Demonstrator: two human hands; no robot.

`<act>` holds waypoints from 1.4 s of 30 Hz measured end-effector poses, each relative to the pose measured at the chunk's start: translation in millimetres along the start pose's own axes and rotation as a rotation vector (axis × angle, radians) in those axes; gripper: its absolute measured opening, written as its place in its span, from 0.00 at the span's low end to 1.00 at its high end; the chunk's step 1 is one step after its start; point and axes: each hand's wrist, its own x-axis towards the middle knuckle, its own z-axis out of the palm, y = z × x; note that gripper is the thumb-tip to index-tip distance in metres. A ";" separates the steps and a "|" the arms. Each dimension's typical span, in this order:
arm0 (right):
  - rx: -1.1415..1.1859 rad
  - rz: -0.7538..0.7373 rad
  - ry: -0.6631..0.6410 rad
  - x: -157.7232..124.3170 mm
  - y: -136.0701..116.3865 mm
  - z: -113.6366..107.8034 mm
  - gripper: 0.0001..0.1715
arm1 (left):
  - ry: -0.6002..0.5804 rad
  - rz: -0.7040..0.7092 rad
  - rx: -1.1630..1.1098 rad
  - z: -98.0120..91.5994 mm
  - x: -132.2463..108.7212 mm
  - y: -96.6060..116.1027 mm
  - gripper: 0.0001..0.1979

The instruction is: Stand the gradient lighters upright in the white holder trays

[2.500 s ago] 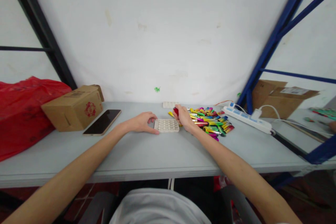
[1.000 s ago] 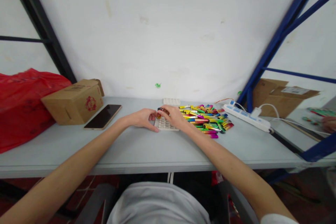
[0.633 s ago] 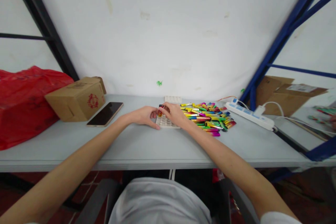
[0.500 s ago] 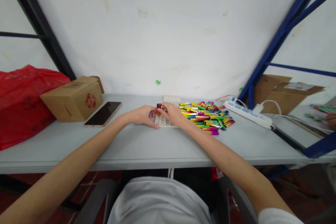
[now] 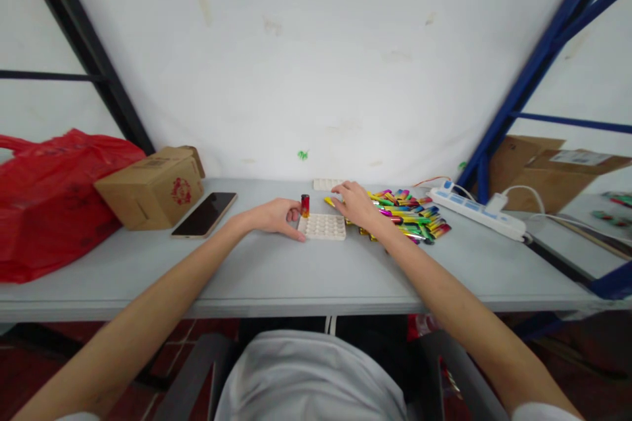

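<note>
A white dimpled tray (image 5: 323,227) lies on the grey table (image 5: 276,276). One red tube (image 5: 305,205) stands upright in the tray's far left corner. My left hand (image 5: 274,217) rests at the tray's left edge, fingers curled against it beside the tube. My right hand (image 5: 354,202) hovers over the left end of a heap of colourful metallic tubes (image 5: 407,220), fingers spread and bent downward, touching the pile. A yellow tube (image 5: 329,202) lies just left of that hand.
A second white tray (image 5: 326,183) lies by the wall. A phone (image 5: 204,214), a cardboard box (image 5: 153,186) and a red plastic bag (image 5: 44,200) sit at the left. A white power strip (image 5: 476,218) with cables lies right, beside blue shelf posts (image 5: 523,89).
My right hand set the red tube upright in the tray's corner, let go, and moved right to the pile. My left hand stayed at the tray's edge.
</note>
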 end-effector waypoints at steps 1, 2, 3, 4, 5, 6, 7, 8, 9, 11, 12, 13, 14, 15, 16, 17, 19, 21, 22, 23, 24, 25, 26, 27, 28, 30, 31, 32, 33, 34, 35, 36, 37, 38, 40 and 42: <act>-0.051 0.030 -0.020 -1.8 3.8 -1.5 0.20 | -0.005 -0.008 0.003 -1.0 -0.3 1.2 0.38; -0.088 0.058 -0.047 -3.4 6.5 -2.4 0.21 | -0.008 -0.019 0.006 -2.0 -0.6 2.0 0.38; -0.109 0.081 -0.078 -4.7 8.3 -2.7 0.22 | -0.012 -0.031 0.009 -2.9 -0.8 2.4 0.37; -0.118 0.096 -0.112 -5.6 9.1 -2.7 0.23 | -0.016 -0.044 0.012 -3.7 -1.1 2.1 0.37; -0.116 0.101 -0.147 -6.0 9.1 -2.4 0.22 | -0.020 -0.054 0.014 -4.4 -1.3 1.0 0.37; -0.110 0.099 -0.176 -6.1 8.5 -2.2 0.22 | -0.025 -0.061 0.016 -5.0 -1.5 -0.8 0.37; -0.102 0.092 -0.196 -6.0 7.4 -2.1 0.21 | -0.032 -0.065 0.018 -5.4 -1.7 -3.4 0.36; -0.096 0.085 -0.204 -5.8 6.2 -2.3 0.20 | -0.037 -0.067 0.020 -5.7 -1.8 -6.3 0.36; -0.094 0.080 -0.201 -5.8 5.0 -2.8 0.20 | -0.040 -0.065 0.020 -6.0 -2.0 -9.4 0.35; -0.104 0.081 -0.168 -6.6 3.4 -5.1 0.22 | -0.043 -0.066 0.024 -6.7 -2.3 -14.6 0.33; -0.113 0.087 -0.153 -7.4 3.2 -6.8 0.24 | -0.046 -0.065 0.028 -7.0 -2.6 -16.3 0.33; -0.124 0.094 -0.147 -8.4 3.3 -8.8 0.26 | -0.048 -0.064 0.034 -7.4 -2.9 -17.2 0.32; -0.136 0.101 -0.149 -9.4 3.6 -11.1 0.26 | -0.050 -0.063 0.041 -7.9 -3.2 -17.3 0.32; -0.145 0.108 -0.159 -10.3 3.9 -13.4 0.26 | -0.052 -0.062 0.050 -8.3 -3.4 -16.8 0.32; -0.151 0.116 -0.176 -10.9 4.2 -15.8 0.25 | -0.053 -0.062 0.060 -8.8 -3.7 -16.0 0.32; -0.154 0.126 -0.196 -11.2 4.1 -18.1 0.24 | -0.052 -0.064 0.072 -9.2 -3.9 -14.9 0.32; -0.148 0.149 -0.232 -10.7 2.9 -22.2 0.23 | -0.051 -0.069 0.090 -10.0 -4.2 -13.0 0.32; -0.138 0.167 -0.247 -9.3 0.8 -25.0 0.22 | -0.054 -0.071 0.090 -10.7 -4.4 -11.9 0.32; -0.134 0.168 -0.246 -8.4 -0.1 -25.8 0.21 | -0.056 -0.070 0.085 -10.9 -4.5 -11.7 0.32; -0.130 0.165 -0.243 -7.6 -0.8 -26.2 0.20 | -0.058 -0.070 0.079 -11.1 -4.7 -11.6 0.32; -0.127 0.158 -0.235 -6.8 -0.9 -26.2 0.18 | -0.060 -0.070 0.075 -11.3 -4.9 -11.5 0.32; -0.124 0.149 -0.228 -6.0 -0.4 -25.9 0.16 | -0.059 -0.072 0.073 -11.4 -5.1 -11.5 0.31; -0.121 0.137 -0.218 -5.1 0.6 -25.2 0.14 | -0.059 -0.075 0.074 -11.5 -5.3 -11.4 0.31; -0.116 0.121 -0.203 -4.3 2.3 -24.3 0.13 | -0.057 -0.077 0.074 -11.5 -5.6 -11.2 0.31; -0.108 0.100 -0.183 -3.3 4.5 -23.2 0.13 | -0.054 -0.078 0.075 -11.5 -5.9 -11.0 0.31; -0.077 0.042 -0.124 -1.2 9.6 -20.3 0.13 | -0.049 -0.075 0.077 -11.3 -6.2 -10.6 0.30; -0.054 0.009 -0.086 0.0 12.2 -18.6 0.13 | -0.050 -0.073 0.078 -11.1 -6.2 -10.4 0.30; -0.028 -0.025 -0.045 1.3 14.6 -16.8 0.14 | -0.050 -0.074 0.079 -11.0 -6.1 -10.3 0.30; -0.001 -0.055 -0.002 2.5 16.6 -15.0 0.14 | -0.050 -0.077 0.080 -10.8 -5.9 -10.2 0.30; 0.024 -0.081 0.041 3.7 18.1 -13.4 0.14 | -0.052 -0.081 0.082 -10.6 -5.6 -10.2 0.30; 0.047 -0.104 0.083 4.9 19.2 -12.0 0.14 | -0.053 -0.086 0.085 -10.5 -5.3 -10.1 0.30; 0.067 -0.122 0.122 5.8 19.7 -11.1 0.15 | -0.053 -0.089 0.089 -10.4 -5.1 -10.1 0.30; 0.085 -0.137 0.157 6.6 19.7 -10.8 0.15 | -0.053 -0.089 0.093 -10.3 -4.8 -10.0 0.30; 0.103 -0.148 0.191 7.2 19.4 -11.1 0.16 | -0.054 -0.087 0.094 -10.2 -4.7 -9.9 0.30; 0.138 -0.154 0.263 7.7 18.0 -13.1 0.18 | -0.057 -0.083 0.092 -10.1 -4.5 -9.9 0.30; 0.185 -0.130 0.342 7.2 16.2 -16.4 0.21 | -0.057 -0.082 0.091 -9.8 -4.6 -10.5 0.31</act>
